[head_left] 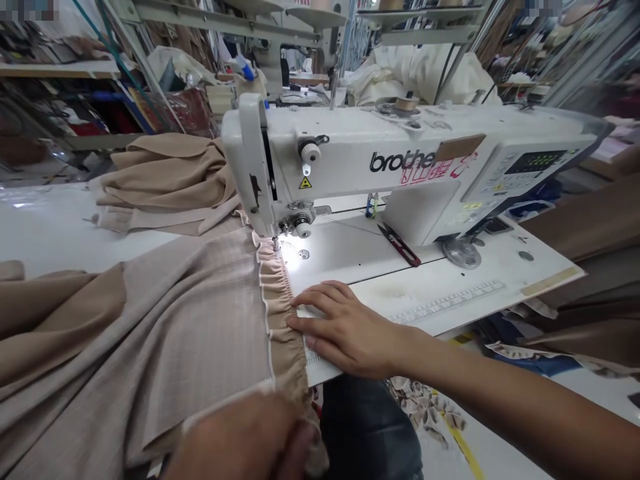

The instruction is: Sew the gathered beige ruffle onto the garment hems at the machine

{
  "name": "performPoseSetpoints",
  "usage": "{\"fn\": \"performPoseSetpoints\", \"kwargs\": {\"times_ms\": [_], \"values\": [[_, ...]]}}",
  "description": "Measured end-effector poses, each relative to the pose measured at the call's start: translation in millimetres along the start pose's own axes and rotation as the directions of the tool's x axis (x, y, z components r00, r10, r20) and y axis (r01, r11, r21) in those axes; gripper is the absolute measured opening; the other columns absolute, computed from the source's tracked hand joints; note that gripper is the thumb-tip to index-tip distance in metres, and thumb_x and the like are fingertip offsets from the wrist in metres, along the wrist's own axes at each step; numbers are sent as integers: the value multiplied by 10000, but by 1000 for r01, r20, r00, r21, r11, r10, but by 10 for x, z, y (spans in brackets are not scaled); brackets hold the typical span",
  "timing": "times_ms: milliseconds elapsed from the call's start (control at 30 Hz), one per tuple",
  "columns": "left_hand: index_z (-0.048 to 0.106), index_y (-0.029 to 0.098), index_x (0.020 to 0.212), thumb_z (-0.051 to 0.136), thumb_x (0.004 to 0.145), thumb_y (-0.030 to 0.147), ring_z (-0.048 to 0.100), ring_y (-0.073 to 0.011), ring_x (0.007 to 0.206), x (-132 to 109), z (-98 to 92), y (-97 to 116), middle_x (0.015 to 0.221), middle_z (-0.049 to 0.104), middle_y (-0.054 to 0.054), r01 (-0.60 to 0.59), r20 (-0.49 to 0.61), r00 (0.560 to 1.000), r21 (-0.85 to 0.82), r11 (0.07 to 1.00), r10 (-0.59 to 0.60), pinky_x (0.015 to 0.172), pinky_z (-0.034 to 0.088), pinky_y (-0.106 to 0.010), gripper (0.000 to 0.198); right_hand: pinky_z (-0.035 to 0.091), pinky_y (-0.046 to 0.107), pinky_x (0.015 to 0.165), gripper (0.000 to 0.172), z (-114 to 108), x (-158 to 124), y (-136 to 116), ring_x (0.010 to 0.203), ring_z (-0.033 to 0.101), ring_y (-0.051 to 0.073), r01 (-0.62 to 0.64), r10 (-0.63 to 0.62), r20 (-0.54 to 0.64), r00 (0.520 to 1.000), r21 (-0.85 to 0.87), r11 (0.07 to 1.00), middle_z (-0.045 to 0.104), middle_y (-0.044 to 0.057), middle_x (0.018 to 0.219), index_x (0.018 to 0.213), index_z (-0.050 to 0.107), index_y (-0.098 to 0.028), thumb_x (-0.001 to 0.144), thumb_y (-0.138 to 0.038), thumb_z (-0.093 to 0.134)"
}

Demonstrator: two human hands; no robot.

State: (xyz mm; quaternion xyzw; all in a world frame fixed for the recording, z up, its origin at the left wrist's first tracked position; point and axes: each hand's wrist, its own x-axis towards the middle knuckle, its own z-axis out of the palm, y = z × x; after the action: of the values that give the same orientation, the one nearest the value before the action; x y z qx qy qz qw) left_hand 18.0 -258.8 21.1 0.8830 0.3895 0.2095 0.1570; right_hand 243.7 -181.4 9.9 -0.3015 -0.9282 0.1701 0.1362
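A strip of gathered tan ruffle trim (279, 297) lies along the edge of a large beige fabric panel (210, 320). The strip runs up under the needle area (277, 244) of a white sewing machine (345, 147), where a lamp shines. My right hand (347, 327) rests flat on the machine bed, fingers stretched out, fingertips touching the right edge of the ruffle. Close to the camera, my left hand (245, 437) is blurred; its fingers look curled at the lower end of the ruffle and panel edge, and the grip itself is partly hidden.
Red-handled thread snips (400, 245) lie on the bed behind my right hand. A clear round dish (463, 253) sits farther right. Folded brown fabric (170, 173) is heaped left of the machine. Ruffle scraps (430, 407) lie below the table edge. Thread stands (415, 20) rise behind.
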Motion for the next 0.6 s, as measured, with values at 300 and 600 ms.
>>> {"fn": "performPoseSetpoints", "kwargs": {"times_ms": [300, 600], "values": [[539, 21, 1420, 317, 1088, 453, 565, -375, 1353, 691, -2, -1117, 1449, 615, -244, -54, -24, 997, 498, 866, 76, 1130, 337, -612, 589, 292, 516, 1184, 359, -36, 7, -33, 1325, 458, 264, -40, 39, 17, 999, 42, 998, 581, 115, 1369, 1392, 623, -218, 1081, -319, 475], [546, 8, 1418, 302, 1081, 454, 537, -393, 1375, 791, -20, -1212, 1454, 609, -247, -41, -57, 995, 498, 866, 79, 1143, 308, -611, 610, 260, 549, 1195, 361, -44, 137, 100, 1333, 453, 271, -88, 87, 11, 996, 52, 995, 573, 122, 1376, 1394, 617, -220, 1090, -322, 449]]}}
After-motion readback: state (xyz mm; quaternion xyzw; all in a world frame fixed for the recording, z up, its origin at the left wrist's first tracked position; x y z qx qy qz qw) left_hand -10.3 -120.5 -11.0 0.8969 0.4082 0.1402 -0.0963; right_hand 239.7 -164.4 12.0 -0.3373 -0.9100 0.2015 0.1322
